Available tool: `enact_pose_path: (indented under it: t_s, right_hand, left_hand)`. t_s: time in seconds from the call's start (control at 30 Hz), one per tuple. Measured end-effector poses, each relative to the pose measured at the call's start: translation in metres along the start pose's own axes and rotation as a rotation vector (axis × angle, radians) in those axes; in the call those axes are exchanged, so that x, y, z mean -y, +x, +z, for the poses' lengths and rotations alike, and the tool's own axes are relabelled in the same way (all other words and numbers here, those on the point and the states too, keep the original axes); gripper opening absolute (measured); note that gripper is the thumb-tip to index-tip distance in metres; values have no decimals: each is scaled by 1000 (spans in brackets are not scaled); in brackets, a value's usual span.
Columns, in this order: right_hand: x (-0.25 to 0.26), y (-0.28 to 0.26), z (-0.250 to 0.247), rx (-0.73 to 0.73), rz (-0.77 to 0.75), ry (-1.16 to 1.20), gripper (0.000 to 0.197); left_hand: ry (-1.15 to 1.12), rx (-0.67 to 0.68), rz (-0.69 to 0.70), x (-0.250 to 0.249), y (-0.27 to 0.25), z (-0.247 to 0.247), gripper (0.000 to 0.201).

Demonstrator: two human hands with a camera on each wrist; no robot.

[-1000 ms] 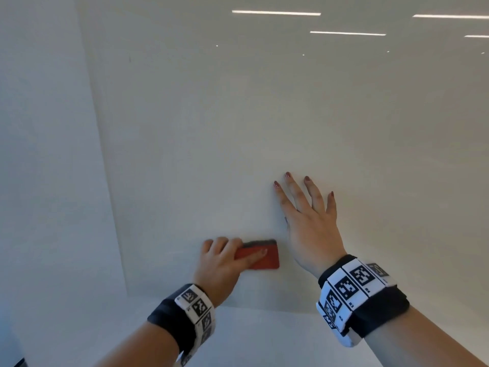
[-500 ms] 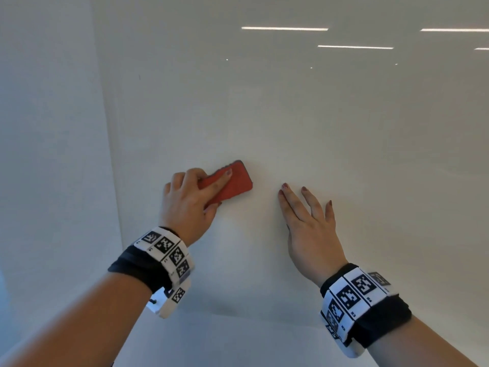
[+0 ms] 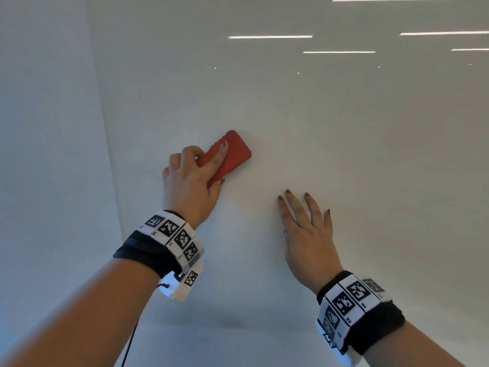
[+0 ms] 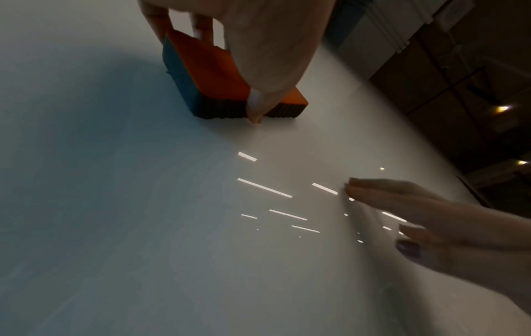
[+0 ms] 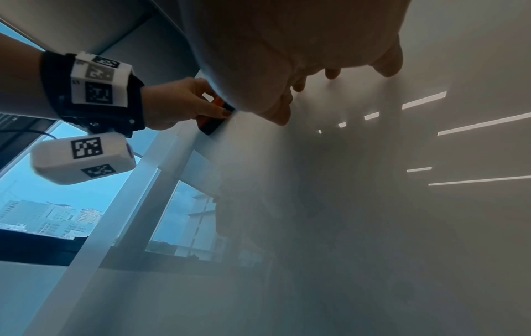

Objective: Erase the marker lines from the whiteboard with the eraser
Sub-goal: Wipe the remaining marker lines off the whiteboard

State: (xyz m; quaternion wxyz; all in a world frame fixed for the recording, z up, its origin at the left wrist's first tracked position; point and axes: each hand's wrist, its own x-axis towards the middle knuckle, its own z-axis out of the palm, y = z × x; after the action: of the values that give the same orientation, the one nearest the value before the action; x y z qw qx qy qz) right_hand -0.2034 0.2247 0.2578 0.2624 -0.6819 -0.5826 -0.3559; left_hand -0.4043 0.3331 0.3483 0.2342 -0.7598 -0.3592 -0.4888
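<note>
A red eraser (image 3: 232, 154) with a dark felt underside (image 4: 218, 111) lies tilted flat against the glossy whiteboard (image 3: 344, 144). My left hand (image 3: 193, 178) grips it, index finger stretched along its back, thumb at its lower edge. My right hand (image 3: 307, 229) rests flat on the board, fingers spread and straight, to the lower right of the eraser and apart from it. The right wrist view catches the eraser (image 5: 214, 124) under the left hand (image 5: 184, 104). No marker lines show on the board around the hands.
The whiteboard's left edge (image 3: 111, 165) meets a plain white wall (image 3: 47, 154). Ceiling lights reflect as bright streaks (image 3: 270, 37) at the board's upper right. A window (image 5: 57, 211) with buildings outside appears in the right wrist view. A cable (image 3: 129, 345) hangs from the left wristband.
My left hand has carried the eraser up the board from low beside the right hand to above and left of it, tilting it. The right hand has stayed flat in place.
</note>
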Motion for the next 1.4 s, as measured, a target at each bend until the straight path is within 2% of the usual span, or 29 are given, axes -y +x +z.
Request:
enact_pose_path:
  t_s: [0.13,0.27,0.67,0.93,1.4]
  right_hand:
    - [7,11,-5,-21,48,38,76]
    - [10,11,-6,-8,70,66,73]
    - [1,1,-14,26,133,176,63]
    - [-10,-2,-13,45,86,152,67]
    - [-32,2,-45,262,-36,193,72]
  left_hand:
    - [3,29,123,-16,-13,9,68]
    - [-34,55,174,-25,-33,21,69]
    - [-99,73,200,-22,-67,35,72]
    - [-65,42,202,-24,-73,41,75]
    - [4,119,153,-51,-70,23,73]
